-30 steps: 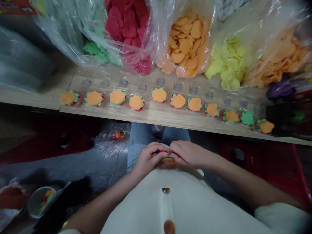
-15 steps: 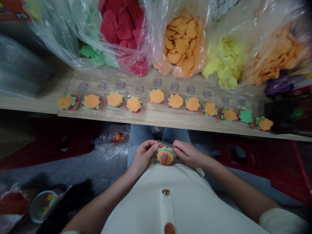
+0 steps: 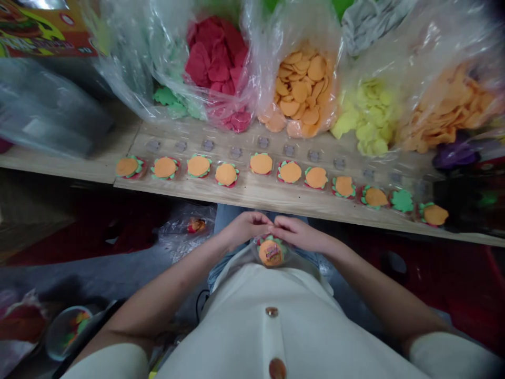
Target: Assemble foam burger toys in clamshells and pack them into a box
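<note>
A clear plastic pack [image 3: 271, 252] with a foam burger inside rests against the shirt at my lap. An orange disc with a printed label faces up in it, with green and red edges behind. My left hand [image 3: 248, 229] is closed in a pinch at the pack's top edge. Fingertips of my right hand [image 3: 298, 232] are pinched there too, almost touching the left ones. The edge between the fingers is mostly hidden. Beyond the hands, a row of open clear packs with foam burgers [image 3: 261, 163] lines the table [image 3: 252, 195]; one shows a green piece [image 3: 402, 200] on top.
Plastic bags at the back hold red foam pieces [image 3: 216, 58], orange discs [image 3: 300, 92], yellow pieces [image 3: 373, 110] and pale orange pieces [image 3: 453, 105]. A tub [image 3: 69, 334] with coloured scraps stands low at left. A wrapped burger [image 3: 196, 225] lies below the table's edge.
Both hands have come together at the top of the pack, from its two sides. The view has shifted, so the table appears slightly lower and further right.
</note>
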`<state>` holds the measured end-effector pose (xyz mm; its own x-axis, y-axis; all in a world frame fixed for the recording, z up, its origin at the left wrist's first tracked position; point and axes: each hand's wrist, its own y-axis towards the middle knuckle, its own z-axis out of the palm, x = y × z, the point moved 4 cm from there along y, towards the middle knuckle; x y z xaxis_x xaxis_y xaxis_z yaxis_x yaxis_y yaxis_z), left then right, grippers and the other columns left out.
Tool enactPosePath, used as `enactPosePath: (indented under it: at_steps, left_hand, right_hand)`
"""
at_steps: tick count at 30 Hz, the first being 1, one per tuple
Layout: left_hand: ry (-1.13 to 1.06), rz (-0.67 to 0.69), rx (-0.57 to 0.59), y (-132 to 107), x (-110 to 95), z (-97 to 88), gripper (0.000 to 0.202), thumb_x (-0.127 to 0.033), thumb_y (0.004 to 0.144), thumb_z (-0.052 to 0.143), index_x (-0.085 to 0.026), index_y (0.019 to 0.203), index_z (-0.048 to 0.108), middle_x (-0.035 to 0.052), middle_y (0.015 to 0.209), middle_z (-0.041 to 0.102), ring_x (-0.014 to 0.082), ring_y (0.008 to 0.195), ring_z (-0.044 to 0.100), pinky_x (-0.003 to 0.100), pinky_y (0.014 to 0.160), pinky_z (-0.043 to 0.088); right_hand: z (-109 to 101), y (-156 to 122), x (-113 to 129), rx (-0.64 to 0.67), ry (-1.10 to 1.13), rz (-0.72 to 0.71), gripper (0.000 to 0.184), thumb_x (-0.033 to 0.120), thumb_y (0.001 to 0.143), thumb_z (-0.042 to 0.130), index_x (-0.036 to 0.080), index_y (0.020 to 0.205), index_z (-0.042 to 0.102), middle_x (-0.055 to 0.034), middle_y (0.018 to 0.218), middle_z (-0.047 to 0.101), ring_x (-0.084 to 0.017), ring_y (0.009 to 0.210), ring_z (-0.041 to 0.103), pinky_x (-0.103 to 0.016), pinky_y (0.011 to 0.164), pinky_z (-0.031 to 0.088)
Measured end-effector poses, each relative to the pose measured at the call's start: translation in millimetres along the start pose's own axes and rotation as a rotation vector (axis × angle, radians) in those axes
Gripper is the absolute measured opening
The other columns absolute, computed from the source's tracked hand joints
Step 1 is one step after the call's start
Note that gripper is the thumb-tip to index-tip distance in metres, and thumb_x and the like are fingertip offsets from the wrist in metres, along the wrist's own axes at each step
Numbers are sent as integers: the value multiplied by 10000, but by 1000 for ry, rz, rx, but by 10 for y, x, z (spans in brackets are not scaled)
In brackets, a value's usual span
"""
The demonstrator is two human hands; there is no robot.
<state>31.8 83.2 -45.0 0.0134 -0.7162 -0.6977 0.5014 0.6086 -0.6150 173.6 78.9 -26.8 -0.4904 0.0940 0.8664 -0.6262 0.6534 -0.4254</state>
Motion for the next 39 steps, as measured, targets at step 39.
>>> enactPosePath:
  at_steps: [39]
  left_hand:
    - [-8, 75, 114, -113, 402, 361, 222, -300, 686, 684, -134, 814, 613, 1, 742, 595, 86, 671, 515, 211, 640, 395]
  right_hand:
    - [40, -511, -102, 97, -308, 24, 143, 189, 765, 426, 182, 629, 381, 47, 593, 378, -81, 551, 328, -207, 515, 220]
